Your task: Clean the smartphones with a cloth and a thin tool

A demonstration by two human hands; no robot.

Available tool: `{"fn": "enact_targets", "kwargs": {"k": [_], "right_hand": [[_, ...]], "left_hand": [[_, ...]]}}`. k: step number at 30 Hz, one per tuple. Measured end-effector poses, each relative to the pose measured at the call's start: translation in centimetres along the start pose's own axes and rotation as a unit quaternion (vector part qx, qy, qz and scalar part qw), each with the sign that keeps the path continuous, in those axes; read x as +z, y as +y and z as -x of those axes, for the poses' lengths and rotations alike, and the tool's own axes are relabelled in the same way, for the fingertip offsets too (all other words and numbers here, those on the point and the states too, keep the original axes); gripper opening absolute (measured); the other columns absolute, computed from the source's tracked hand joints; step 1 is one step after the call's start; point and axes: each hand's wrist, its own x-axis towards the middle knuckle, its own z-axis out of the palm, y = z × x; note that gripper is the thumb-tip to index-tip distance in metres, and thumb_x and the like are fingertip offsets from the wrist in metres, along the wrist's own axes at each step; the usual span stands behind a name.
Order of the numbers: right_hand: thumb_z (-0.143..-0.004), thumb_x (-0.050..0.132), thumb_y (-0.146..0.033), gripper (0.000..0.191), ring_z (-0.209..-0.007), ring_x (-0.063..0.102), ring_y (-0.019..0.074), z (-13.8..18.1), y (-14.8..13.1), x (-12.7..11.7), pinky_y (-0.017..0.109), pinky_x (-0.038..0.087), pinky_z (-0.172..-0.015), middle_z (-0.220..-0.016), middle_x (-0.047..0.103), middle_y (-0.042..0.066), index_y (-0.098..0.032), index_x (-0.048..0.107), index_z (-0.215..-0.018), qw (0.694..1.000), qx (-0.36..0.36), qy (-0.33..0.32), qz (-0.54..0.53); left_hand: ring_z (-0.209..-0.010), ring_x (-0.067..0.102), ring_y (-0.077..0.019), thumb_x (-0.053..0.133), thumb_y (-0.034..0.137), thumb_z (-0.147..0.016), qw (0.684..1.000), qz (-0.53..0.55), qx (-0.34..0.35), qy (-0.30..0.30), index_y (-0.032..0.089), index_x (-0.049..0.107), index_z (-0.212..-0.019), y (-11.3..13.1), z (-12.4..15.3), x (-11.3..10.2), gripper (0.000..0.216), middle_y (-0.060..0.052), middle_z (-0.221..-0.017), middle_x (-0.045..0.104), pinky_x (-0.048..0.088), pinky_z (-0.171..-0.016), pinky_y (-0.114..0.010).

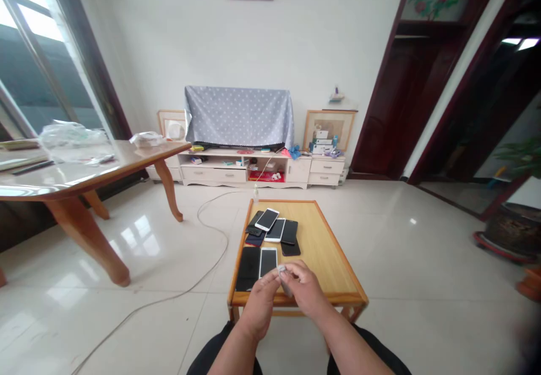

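Observation:
My left hand (261,303) and my right hand (307,291) meet over the near edge of a small wooden table (323,251). Pinched between their fingertips is a small pale grey thing (282,270), soft-looking like a scrap of cloth; its exact kind is too small to tell. Just beyond my left hand lies a white-framed phone (268,261), its lower end partly covered by my fingers. A large black phone or tablet (248,268) lies beside it on the left. Farther back are several overlapping phones, including a tilted white phone (267,219), another white one (275,230) and a dark one (289,232).
A small clear bottle (256,193) stands at the table's far left corner. A cable (220,228) runs across the tiled floor. To the left is a larger table (127,164) with plastic bags; a white TV cabinet (236,175) lines the wall. A potted plant (509,228) stands right.

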Motion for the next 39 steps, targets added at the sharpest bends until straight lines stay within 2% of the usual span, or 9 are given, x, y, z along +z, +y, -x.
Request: {"fn": "enact_targets", "kwargs": {"k": [7,12,17,21,25,29,32,35,39], "right_hand": [[-0.098,0.051,-0.037,0.024,-0.091,0.064,0.0219,0.4,-0.6,2.0,0.032,0.051,-0.084,-0.094,0.068,0.007,-0.023,0.069,-0.09,0.993,-0.026,0.064,0.091],[-0.097,0.048,-0.033,0.023,-0.086,0.061,0.0214,0.3,-0.7,3.1,0.032,0.046,-0.08,-0.088,0.066,0.006,-0.023,0.063,-0.084,0.989,-0.014,0.104,0.106],[-0.086,0.064,-0.041,0.023,-0.078,0.058,0.0201,-1.0,-0.2,2.9,0.029,0.043,-0.072,-0.077,0.066,0.003,-0.022,0.064,-0.073,0.984,0.104,0.133,-0.065],[-0.082,0.067,-0.052,0.032,-0.058,0.053,0.0156,-1.5,1.0,2.5,0.025,0.037,-0.052,-0.065,0.063,0.001,-0.02,0.067,-0.078,0.961,0.177,0.112,-0.179],[-0.08,0.068,-0.06,0.041,-0.049,0.045,0.012,-0.7,2.0,1.9,0.023,0.03,-0.043,-0.061,0.057,-0.002,-0.019,0.066,-0.084,0.935,0.223,0.099,-0.259],[-0.079,0.071,-0.057,0.041,-0.054,0.049,0.0124,-0.2,2.7,1.4,0.022,0.031,-0.043,-0.069,0.061,0.0,-0.019,0.068,-0.091,0.916,0.244,0.088,-0.307],[-0.079,0.072,-0.057,0.042,-0.059,0.053,0.0135,-0.2,3.1,1.2,0.021,0.032,-0.043,-0.075,0.065,0.002,-0.018,0.07,-0.095,0.909,0.248,0.079,-0.324],[-0.079,0.073,-0.057,0.042,-0.062,0.055,0.014,-0.1,3.1,1.1,0.021,0.035,-0.046,-0.077,0.066,0.002,-0.019,0.072,-0.096,0.91,0.245,0.073,-0.327],[-0.082,0.072,-0.057,0.044,-0.074,0.062,0.0179,0.3,2.2,1.3,0.025,0.046,-0.06,-0.088,0.071,0.005,-0.019,0.074,-0.104,0.92,0.22,0.045,-0.32]], "left_hand": [[-0.152,0.03,-0.027,0.063,0.042,-0.092,0.987,-0.151,0.026,0.038,0.024,0.071,-0.126,-1.7,-0.3,-1.8,0.039,-0.007,-0.151,0.053,0.018,-0.127,-0.047],[-0.148,0.037,-0.0249,0.056,0.042,-0.096,0.958,-0.265,0.103,0.048,0.027,0.067,-0.13,-3.0,-0.9,-2.5,0.039,-0.006,-0.153,0.052,0.023,-0.126,-0.049],[-0.148,0.038,-0.0253,0.05,0.04,-0.098,0.932,-0.321,0.165,0.026,0.028,0.073,-0.119,-3.1,-0.9,-2.6,0.033,-0.005,-0.15,0.055,0.023,-0.126,-0.051],[-0.149,0.035,-0.027,0.054,0.043,-0.096,0.968,-0.235,0.077,0.036,0.025,0.075,-0.113,-2.4,-0.7,-2.1,0.032,-0.006,-0.153,0.051,0.023,-0.125,-0.05],[-0.143,0.044,-0.0298,0.059,0.046,-0.093,0.988,-0.147,0.013,0.041,0.022,0.076,-0.107,-1.6,-0.5,-1.5,0.033,-0.008,-0.158,0.045,0.028,-0.123,-0.048],[-0.137,0.05,-0.0293,0.063,0.049,-0.089,0.991,-0.118,-0.008,0.068,0.021,0.076,-0.105,-1.6,-0.5,-1.7,0.035,-0.01,-0.147,0.058,0.031,-0.12,-0.046],[-0.123,0.061,-0.0283,0.066,0.054,-0.085,0.99,-0.104,-0.028,0.096,0.018,0.075,-0.11,-1.8,-0.7,-2.1,0.044,-0.012,-0.128,0.07,0.043,-0.11,-0.043],[-0.105,0.068,-0.0252,0.062,0.06,-0.086,0.989,-0.097,-0.037,0.106,0.016,0.071,-0.117,-1.8,-0.6,-2.0,0.055,-0.014,-0.118,0.073,0.052,-0.094,-0.038],[-0.092,0.068,-0.0208,0.067,0.058,-0.084,0.991,-0.1,-0.047,0.076,0.018,0.07,-0.117,-1.8,-0.5,-1.3,0.052,-0.009,-0.105,0.074,0.052,-0.08,-0.031]]}}
